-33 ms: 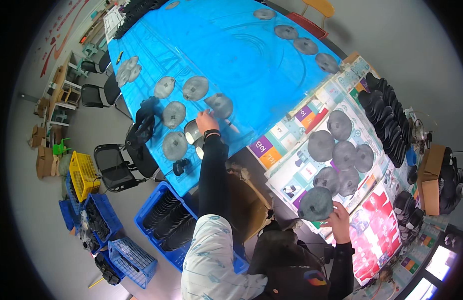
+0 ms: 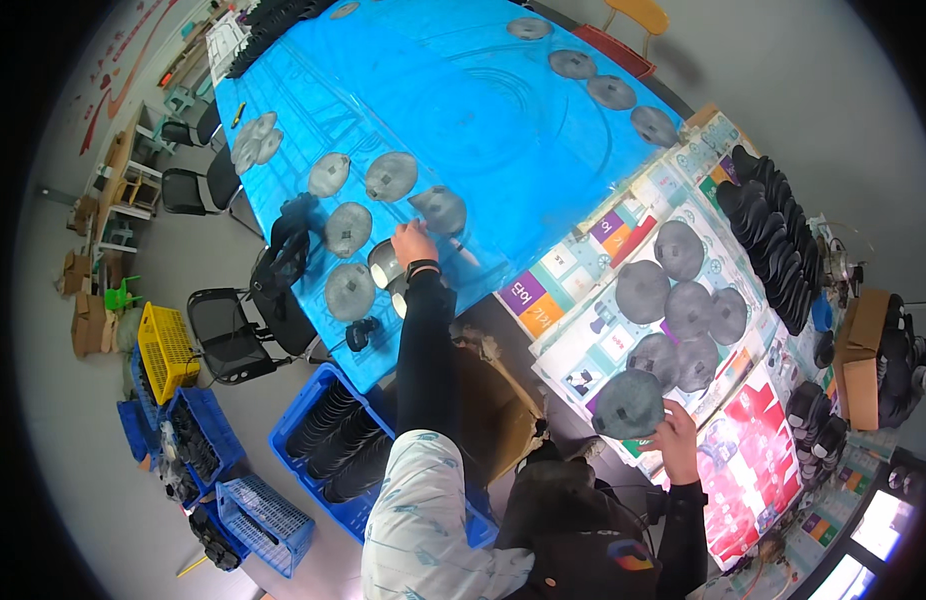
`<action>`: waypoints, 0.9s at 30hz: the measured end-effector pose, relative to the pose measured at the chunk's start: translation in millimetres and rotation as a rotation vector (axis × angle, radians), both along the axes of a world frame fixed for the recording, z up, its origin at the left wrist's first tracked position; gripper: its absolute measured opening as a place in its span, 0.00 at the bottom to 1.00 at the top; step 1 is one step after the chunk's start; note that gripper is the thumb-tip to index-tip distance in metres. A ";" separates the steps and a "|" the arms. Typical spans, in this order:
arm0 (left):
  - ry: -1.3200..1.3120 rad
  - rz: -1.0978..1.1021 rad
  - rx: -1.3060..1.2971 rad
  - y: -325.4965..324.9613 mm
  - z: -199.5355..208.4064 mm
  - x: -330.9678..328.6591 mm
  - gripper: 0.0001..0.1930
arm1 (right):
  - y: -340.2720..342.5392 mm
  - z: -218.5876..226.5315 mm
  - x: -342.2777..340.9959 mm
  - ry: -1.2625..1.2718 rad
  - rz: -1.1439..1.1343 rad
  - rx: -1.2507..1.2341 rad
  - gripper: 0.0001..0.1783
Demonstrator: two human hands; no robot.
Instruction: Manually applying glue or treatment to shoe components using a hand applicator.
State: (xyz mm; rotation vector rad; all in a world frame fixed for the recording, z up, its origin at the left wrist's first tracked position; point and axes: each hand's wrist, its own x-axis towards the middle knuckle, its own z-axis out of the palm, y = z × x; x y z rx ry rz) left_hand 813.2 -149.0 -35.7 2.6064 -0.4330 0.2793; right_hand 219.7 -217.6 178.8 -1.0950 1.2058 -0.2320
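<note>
My right hand [image 2: 673, 440] grips the right edge of a round dark-grey fabric-like piece [image 2: 628, 405], held over the lower edge of a printed side table. My left hand [image 2: 415, 243] reaches onto the blue-covered table [image 2: 483, 130]; its fingers look closed at the lower-left edge of another grey round piece [image 2: 443, 212], partly hiding the contact. Close by that wrist stands a pale cup-like container [image 2: 385, 265]. More grey round pieces lie around, some with a small dark square, like this one [image 2: 349, 230]. A cluster [image 2: 689, 310] rests on the printed table.
Below the blue table is a blue crate [image 2: 328, 430] of stacked black curved parts. Black parts [image 2: 773, 235] are piled at the right, near an open cardboard box [image 2: 865, 345]. Black chairs [image 2: 233, 335] and a yellow crate [image 2: 166, 350] stand at the left.
The grey round piece in my right hand has shifted very slightly left. My left hand keeps its place.
</note>
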 end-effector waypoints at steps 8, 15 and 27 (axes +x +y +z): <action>0.250 0.014 -0.302 6.5 21.5 -12.0 0.05 | -1.1 -35.4 117.3 -0.292 -0.028 0.045 0.24; -0.028 -0.143 -0.022 24.5 27.1 0.2 0.03 | 5.2 -114.4 281.2 -0.588 -0.025 0.183 0.22; 0.067 -0.089 -0.279 38.2 50.3 -70.4 0.21 | 4.4 -221.2 336.2 -0.033 0.057 -0.011 0.21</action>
